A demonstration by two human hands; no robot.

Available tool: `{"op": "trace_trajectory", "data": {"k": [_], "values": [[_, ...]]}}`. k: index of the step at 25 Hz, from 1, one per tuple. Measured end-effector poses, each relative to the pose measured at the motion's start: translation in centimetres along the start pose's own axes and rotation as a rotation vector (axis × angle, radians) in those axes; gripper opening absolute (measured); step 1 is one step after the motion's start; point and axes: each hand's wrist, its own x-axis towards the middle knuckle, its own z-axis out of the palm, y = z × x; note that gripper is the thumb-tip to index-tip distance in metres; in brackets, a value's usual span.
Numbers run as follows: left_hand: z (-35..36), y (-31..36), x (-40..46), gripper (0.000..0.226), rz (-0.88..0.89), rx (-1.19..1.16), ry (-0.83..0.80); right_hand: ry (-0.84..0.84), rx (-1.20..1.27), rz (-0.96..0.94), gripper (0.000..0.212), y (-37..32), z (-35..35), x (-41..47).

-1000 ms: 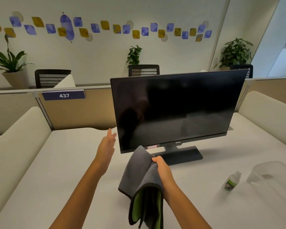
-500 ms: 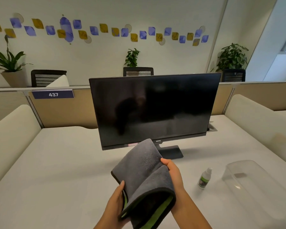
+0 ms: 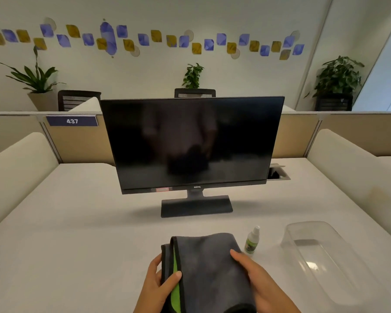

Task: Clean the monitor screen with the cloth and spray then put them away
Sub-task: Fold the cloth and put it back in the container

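Both hands now hold the cloth [image 3: 210, 267] low and close to the body; a moment ago it was lifted up near the monitor [image 3: 192, 143], and before that the left hand [image 3: 158, 283] was off it, reaching out. Now the left hand pinches the left edge, with the thumb on top by the green side. The right hand [image 3: 255, 276] grips the right edge, with the thumb lying on top and the fingers tucked under.

Folded in half, the cloth is gray outside and bright green inside. It sits just above the desk [image 3: 77, 222], in front of the monitor and well apart from it. Its lower part runs out of the picture.

It looks soft, floppy and light. It will sag and unfold if only one corner is held, so it is best to bunch it in one palm, or keep a hand on each side like now. It is not slippery and it will not break.

The spray [image 3: 252, 240] stands upright on the desk, just beside the cloth on the right and near the right thumb. It is a small bottle, likely light and easy to tip over, so grab it around the middle. A clear box [image 3: 325, 263] sits farther right, near the spray.

The screen is dark and shows a dim reflection. I think the wiping may be done, and putting things away, maybe into the box, comes next.
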Motion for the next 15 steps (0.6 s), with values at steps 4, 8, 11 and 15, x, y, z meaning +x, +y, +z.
{"op": "trace_trajectory", "data": {"k": [4,8,11,15], "values": [[2.6,-2.0,-1.6,0.067,0.062,0.027,0.105,-0.045,-0.485,-0.077,0.063,-0.3,-4.6,0.1],[5.1,-4.4,-3.2,0.085,0.113,0.529,0.309,0.132,-0.971,0.026,0.065,0.0,-7.0,0.9],[6.4,-4.8,-3.7,0.094,0.198,1.108,0.278,0.26,-1.261,0.054,0.062,0.6,-8.2,0.6],[8.5,-5.6,-4.1,0.092,0.52,1.48,0.101,0.298,-1.341,0.026,0.069,2.0,-9.0,-0.7]]}}
